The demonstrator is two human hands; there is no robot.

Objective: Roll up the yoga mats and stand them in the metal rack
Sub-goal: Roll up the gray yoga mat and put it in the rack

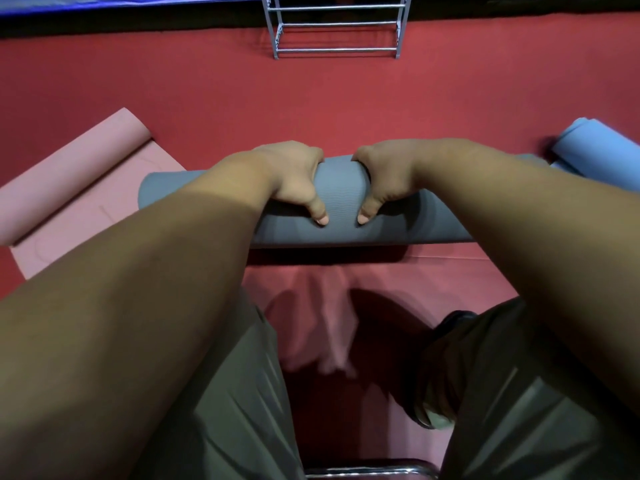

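A grey yoga mat (341,192), rolled into a thick cylinder, lies crosswise on the red floor in front of me. My left hand (294,178) and my right hand (388,174) both grip the roll near its middle, fingers over the far side, thumbs pressed on the near side. To the left lies a pink mat (79,192), partly rolled with its flat end spread out. A light blue mat (599,150) sits rolled at the right edge. The metal rack (337,27) stands at the far side, top centre, with nothing visible in it.
The red floor covering (311,105) stretches between the grey roll and the rack. My knees in grey trousers and one shoe (436,375) fill the bottom of the view. A chrome bar (370,471) runs along the bottom edge. A blue surface borders the far wall.
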